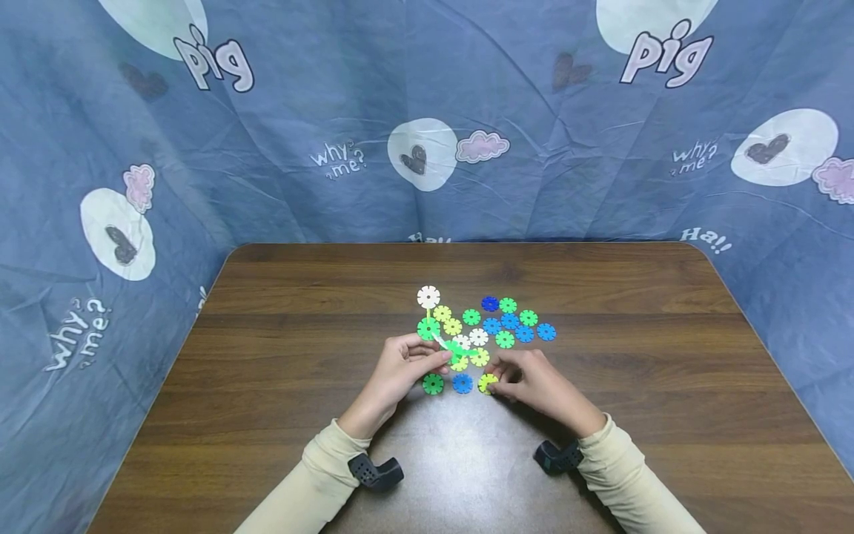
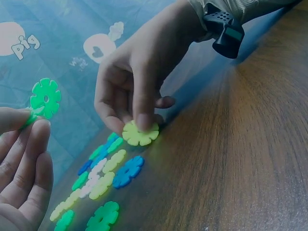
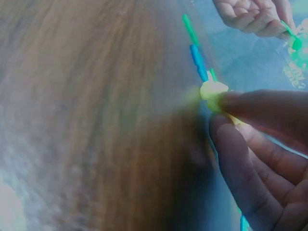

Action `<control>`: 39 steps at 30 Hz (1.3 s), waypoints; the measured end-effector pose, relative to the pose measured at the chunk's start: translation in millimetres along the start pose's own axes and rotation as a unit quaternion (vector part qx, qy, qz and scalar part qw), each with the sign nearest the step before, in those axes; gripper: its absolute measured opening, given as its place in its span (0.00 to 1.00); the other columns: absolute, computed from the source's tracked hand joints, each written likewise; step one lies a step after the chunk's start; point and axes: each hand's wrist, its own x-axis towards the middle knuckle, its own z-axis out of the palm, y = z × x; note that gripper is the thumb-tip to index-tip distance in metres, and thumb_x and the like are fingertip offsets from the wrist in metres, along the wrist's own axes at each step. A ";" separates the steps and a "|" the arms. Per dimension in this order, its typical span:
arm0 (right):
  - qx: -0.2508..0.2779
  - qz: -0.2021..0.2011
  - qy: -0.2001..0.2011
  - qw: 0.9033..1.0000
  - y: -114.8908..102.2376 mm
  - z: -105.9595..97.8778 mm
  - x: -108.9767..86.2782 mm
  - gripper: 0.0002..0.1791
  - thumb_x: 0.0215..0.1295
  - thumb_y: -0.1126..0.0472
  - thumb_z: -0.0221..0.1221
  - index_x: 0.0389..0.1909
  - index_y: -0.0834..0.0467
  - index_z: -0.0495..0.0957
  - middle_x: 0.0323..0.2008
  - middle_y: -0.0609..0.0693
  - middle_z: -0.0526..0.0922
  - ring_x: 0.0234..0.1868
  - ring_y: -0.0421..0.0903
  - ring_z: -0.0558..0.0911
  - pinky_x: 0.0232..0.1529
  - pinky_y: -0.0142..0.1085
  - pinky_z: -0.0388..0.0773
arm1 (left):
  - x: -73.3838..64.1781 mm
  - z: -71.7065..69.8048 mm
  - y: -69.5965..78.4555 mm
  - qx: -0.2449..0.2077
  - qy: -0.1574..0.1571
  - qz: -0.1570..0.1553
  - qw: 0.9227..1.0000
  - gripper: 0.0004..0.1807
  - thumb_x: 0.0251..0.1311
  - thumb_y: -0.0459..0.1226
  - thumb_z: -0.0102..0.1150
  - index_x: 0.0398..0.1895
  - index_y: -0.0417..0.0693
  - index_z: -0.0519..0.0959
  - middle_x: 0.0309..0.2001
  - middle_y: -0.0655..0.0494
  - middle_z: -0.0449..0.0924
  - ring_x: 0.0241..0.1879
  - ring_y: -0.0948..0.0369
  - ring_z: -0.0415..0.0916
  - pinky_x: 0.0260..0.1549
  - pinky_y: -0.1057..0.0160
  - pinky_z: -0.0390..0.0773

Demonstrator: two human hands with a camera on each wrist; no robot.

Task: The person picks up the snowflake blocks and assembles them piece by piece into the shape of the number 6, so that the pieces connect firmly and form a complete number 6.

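Observation:
My left hand [image 1: 403, 367] pinches a joined chain of notched plastic discs between thumb and fingers. A green disc [image 1: 428, 328] and a white disc [image 1: 428, 297] stand out at its far end; more green pieces show by the fingertips. In the left wrist view a green disc [image 2: 45, 98] rises above that hand's fingers. To the right, my right hand [image 1: 534, 377] pinches a yellow disc [image 1: 488, 383] by its edge, low over the table. The thumb covers part of this yellow disc [image 2: 139, 134] in the left wrist view.
Loose discs lie between and beyond the hands: several blue ones [image 1: 509, 321], green ones [image 1: 505, 339], yellow ones [image 1: 452, 326] and white ones [image 1: 478, 337]. Nearer, a green disc [image 1: 433, 383] and a blue disc [image 1: 462, 383] lie on the brown wooden table [image 1: 300, 356]. A blue printed cloth [image 1: 280, 148] hangs behind.

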 end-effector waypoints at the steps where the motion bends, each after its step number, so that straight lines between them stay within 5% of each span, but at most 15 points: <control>1: 0.008 -0.001 0.001 1.000 0.0 -0.5 0.1 0.07 0.63 0.67 0.70 0.40 0.60 0.85 0.29 0.48 0.88 0.27 0.33 0.82 0.30 0.29 0.84 | 0.1 0.0 -0.1 0.000 0.000 0.001 1.000 0.11 0.63 0.32 0.70 0.42 0.33 0.82 0.34 0.47 0.90 0.31 0.60 0.89 0.41 0.60 0.89; 7: 0.099 0.025 0.028 0.994 -3.1 -5.7 -0.6 0.07 0.67 0.67 0.67 0.43 0.64 0.84 0.32 0.57 0.90 0.29 0.44 0.88 0.26 0.37 0.87 | 1.3 0.1 -1.3 0.003 0.001 0.005 1.000 0.12 0.62 0.33 0.70 0.43 0.32 0.82 0.33 0.49 0.90 0.30 0.63 0.88 0.41 0.61 0.89; 15: 0.271 0.048 0.076 0.958 -8.5 -11.9 -1.2 0.12 0.67 0.72 0.64 0.47 0.75 0.79 0.35 0.66 0.89 0.35 0.51 0.92 0.38 0.46 0.90 | 1.6 0.9 -1.3 0.004 0.001 0.008 1.000 0.11 0.63 0.32 0.70 0.43 0.32 0.82 0.34 0.47 0.90 0.30 0.61 0.89 0.42 0.58 0.89; 21: 0.287 0.047 0.086 0.953 -10.0 -14.1 -1.8 0.12 0.67 0.72 0.64 0.48 0.76 0.79 0.34 0.53 0.91 0.35 0.46 0.91 0.40 0.46 0.90 | 1.7 0.9 -3.0 0.005 -0.001 0.005 1.000 0.11 0.63 0.32 0.69 0.42 0.33 0.82 0.35 0.45 0.90 0.31 0.61 0.89 0.41 0.59 0.89; 39: 0.253 0.008 0.097 0.963 -11.9 -12.9 -2.6 0.09 0.67 0.72 0.64 0.45 0.73 0.84 0.32 0.62 0.89 0.31 0.45 0.90 0.35 0.42 0.90 | 0.3 0.7 -3.1 0.019 -0.021 0.009 1.000 0.13 0.64 0.33 0.69 0.45 0.31 0.80 0.37 0.45 0.90 0.33 0.58 0.90 0.37 0.62 0.89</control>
